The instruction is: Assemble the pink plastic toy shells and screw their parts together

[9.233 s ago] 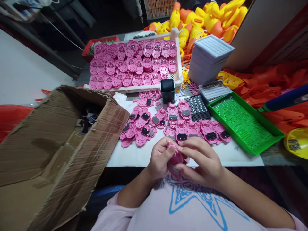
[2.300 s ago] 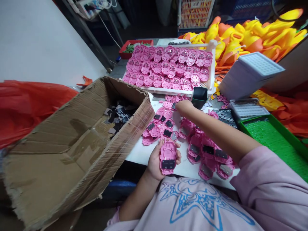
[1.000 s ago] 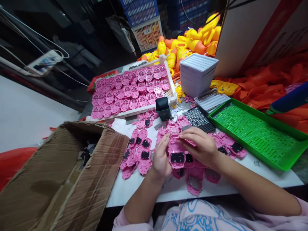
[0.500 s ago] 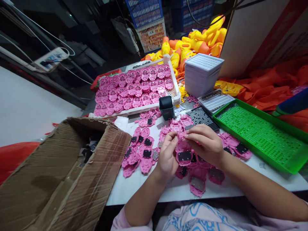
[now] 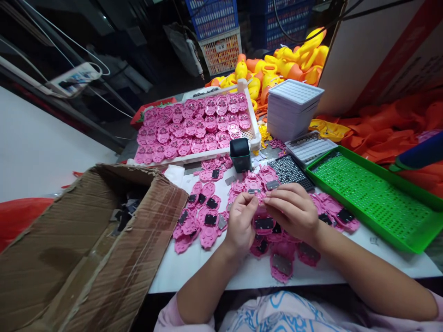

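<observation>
Between their fingertips, my left hand (image 5: 241,221) and my right hand (image 5: 294,210) pinch a small pink plastic part (image 5: 260,197); its exact shape is mostly hidden by the fingers. Directly under and around both hands lie pink plastic shells, some with black plates and some with grey ones. One shell with a grey plate (image 5: 282,263) rests nearest to me. Another shell with a black plate (image 5: 264,224) shows between my wrists. More pink shells (image 5: 209,220) lie in a loose group left of my left hand.
An open cardboard box (image 5: 166,216) stands left. Behind are a white crate (image 5: 255,124) of pink assemblies and a black cup (image 5: 241,156). Stacked white trays (image 5: 290,115), a black perforated tray (image 5: 290,170) and a green tray (image 5: 424,246) stand right. Yellow toy parts (image 5: 273,69) are heaped behind.
Both hands have lowered slightly, still pinching the small pink part. My right fingers have drawn closer together. The whole view has shifted a little.
</observation>
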`<state>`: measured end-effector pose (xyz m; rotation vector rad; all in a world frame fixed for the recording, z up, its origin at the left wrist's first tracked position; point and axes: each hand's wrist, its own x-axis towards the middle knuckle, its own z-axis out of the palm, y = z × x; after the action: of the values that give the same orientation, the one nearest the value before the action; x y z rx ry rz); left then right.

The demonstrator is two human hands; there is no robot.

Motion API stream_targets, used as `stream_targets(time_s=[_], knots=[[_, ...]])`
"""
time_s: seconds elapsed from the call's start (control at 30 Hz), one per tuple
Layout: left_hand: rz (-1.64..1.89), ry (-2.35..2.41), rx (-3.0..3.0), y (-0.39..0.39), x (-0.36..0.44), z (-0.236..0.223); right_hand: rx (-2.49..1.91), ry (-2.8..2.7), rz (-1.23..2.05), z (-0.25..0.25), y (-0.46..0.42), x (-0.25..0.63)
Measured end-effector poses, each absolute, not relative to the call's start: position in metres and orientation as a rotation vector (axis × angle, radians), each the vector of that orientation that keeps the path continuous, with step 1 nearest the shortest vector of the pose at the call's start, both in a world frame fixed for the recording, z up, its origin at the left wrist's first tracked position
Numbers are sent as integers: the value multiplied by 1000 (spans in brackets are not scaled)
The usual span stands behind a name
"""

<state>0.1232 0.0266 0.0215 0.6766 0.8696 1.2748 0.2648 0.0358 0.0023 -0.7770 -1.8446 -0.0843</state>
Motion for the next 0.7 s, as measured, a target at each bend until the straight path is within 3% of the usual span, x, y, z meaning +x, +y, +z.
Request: stream_targets(time_s=[0.47,0.7], knots=[[1362,885,907,22,112,14,-689,-1820,-101,4,24,260],[1196,802,714,28,113,21,-522,-1870,11,13,31,262]])
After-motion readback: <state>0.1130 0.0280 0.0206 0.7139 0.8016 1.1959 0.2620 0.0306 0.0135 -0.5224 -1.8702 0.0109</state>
